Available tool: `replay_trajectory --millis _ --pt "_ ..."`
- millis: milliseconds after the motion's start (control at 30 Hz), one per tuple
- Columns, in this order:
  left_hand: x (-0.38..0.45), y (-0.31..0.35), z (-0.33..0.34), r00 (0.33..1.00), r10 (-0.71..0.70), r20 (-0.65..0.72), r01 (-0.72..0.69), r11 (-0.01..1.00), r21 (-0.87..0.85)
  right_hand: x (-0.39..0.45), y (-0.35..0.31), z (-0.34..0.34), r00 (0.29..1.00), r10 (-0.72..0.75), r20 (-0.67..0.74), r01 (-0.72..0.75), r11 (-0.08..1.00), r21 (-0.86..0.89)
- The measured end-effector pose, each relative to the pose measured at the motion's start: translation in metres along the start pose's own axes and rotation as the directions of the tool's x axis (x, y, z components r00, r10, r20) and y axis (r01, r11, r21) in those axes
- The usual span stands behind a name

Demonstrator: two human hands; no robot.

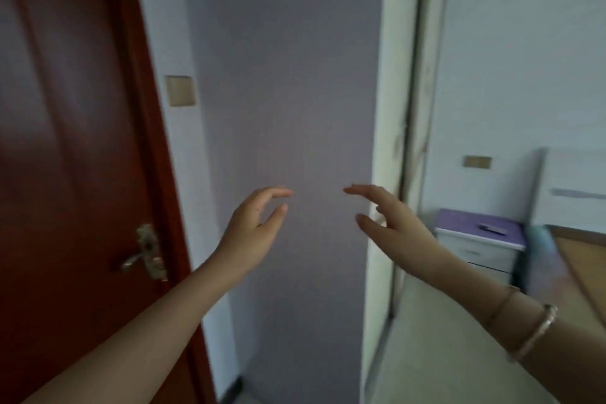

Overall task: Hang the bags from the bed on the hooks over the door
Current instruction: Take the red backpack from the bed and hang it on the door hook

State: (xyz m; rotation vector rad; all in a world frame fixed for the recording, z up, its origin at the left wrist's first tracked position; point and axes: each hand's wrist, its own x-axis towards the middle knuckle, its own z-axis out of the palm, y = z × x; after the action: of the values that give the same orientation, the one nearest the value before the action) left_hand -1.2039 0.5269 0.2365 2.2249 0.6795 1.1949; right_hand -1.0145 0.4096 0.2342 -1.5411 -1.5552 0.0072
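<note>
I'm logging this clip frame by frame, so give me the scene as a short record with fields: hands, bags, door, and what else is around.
left hand: raised, fingers loosely curved, holds nothing
right hand: raised, fingers loosely curved, holds nothing
bracelets: on the right wrist
bags: none in view
hooks: none in view
door: dark red wood, at the left, metal handle
wall: grey, straight ahead behind both hands
light switch: beside the door
nightstand: purple top, at the right

dark red door (65, 141); purple-topped nightstand (478, 229)
</note>
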Motion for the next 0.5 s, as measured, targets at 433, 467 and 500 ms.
replay_trajectory --millis 433,467,500 --pt "0.035 0.139 0.356 0.891 0.202 0.406 -0.038 0.925 -0.377 -0.156 0.186 -0.243 0.865 0.404 -0.297 -0.461 0.874 -0.156" --pt "0.037 0.145 0.373 0.878 0.213 0.428 -0.036 0.922 -0.385 -0.165 0.196 -0.253 0.848 0.42 -0.324 -0.486 0.859 -0.16" --pt "0.039 0.153 0.394 0.864 0.226 0.45 -0.037 0.92 -0.391 -0.176 0.206 -0.264 0.824 0.444 -0.351 -0.52 0.838 -0.162"
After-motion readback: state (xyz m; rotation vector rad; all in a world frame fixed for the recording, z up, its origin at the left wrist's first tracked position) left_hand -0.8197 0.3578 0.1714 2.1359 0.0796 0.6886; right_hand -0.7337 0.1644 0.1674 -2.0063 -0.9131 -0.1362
